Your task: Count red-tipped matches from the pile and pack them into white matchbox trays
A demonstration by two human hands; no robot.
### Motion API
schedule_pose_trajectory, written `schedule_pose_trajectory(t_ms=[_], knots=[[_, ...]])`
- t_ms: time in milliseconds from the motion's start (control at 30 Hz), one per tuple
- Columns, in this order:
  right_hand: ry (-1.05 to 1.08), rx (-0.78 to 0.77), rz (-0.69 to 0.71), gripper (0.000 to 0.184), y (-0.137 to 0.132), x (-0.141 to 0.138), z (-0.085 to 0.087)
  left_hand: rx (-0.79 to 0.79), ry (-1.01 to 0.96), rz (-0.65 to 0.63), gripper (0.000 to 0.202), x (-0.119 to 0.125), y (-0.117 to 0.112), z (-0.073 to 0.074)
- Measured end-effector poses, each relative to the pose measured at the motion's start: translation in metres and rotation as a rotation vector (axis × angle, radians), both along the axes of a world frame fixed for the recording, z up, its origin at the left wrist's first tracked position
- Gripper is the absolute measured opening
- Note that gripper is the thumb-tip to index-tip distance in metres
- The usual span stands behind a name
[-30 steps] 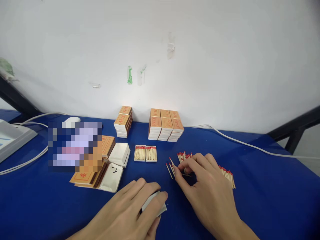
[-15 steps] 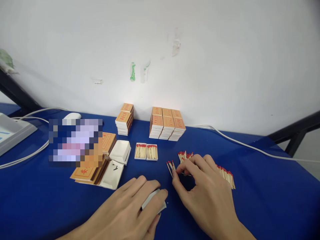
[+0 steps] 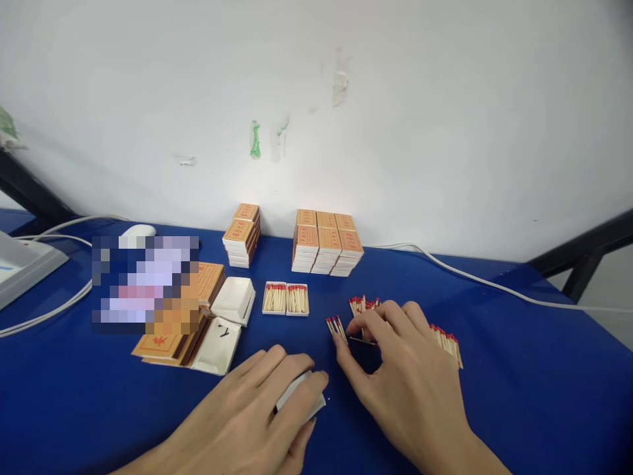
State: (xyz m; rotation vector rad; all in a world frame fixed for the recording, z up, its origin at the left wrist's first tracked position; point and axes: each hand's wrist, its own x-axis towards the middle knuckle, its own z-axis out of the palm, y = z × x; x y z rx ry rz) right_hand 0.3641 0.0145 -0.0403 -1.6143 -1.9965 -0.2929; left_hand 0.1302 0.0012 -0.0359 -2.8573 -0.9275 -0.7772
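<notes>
My left hand (image 3: pixel 257 409) is curled around a small white matchbox tray (image 3: pixel 302 394) at the front, its fingers covering much of the tray. Farther right, my right hand (image 3: pixel 408 369) reaches over loose red-tipped matches. Its thumb and forefinger stand slightly apart at a few matches (image 3: pixel 335 324) lying on the table, the thumb overlapping them. Behind those fingers is a pile of matches (image 3: pixel 363 305), partly hidden. A row of matches (image 3: pixel 448 343) shows beyond the right side of this hand. Two trays full of matches (image 3: pixel 274 298) lie side by side in the middle.
Stacked orange matchboxes (image 3: pixel 240 234) and a larger block of matchboxes (image 3: pixel 329 241) stand near the wall. Matchbox sleeves (image 3: pixel 161 343) and white trays (image 3: pixel 217 346) are at left. A white cable (image 3: pixel 475 290) crosses the blue table's back right; a white mouse (image 3: pixel 140 232) lies back left.
My right thumb and forefinger have parted a little and shifted slightly forward over the few matches. My left hand keeps the tray. The whole view has shifted slightly.
</notes>
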Motion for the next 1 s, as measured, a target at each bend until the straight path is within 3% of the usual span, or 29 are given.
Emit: schedule_pose_trajectory(t_ms=[267, 600, 833, 1000], knots=[[0.007, -0.039, 0.017, 0.028, 0.004, -0.001, -0.001, 0.023, -0.009, -0.010, 0.032, 0.000, 0.003, -0.004], [0.005, -0.065, 0.074, 0.029, 0.002, 0.001, 0.001, 0.037, -0.001, 0.005, 0.034, 0.002, 0.001, 0.001], [-0.140, -0.083, 0.286, 0.040, 0.005, 0.029, 0.012, 0.008, -0.009, -0.034, 0.039, -0.003, 0.000, -0.005], [-0.185, -0.082, 0.303, 0.034, 0.010, 0.033, 0.009, -0.001, -0.017, -0.016, 0.038, -0.002, 0.001, -0.005]])
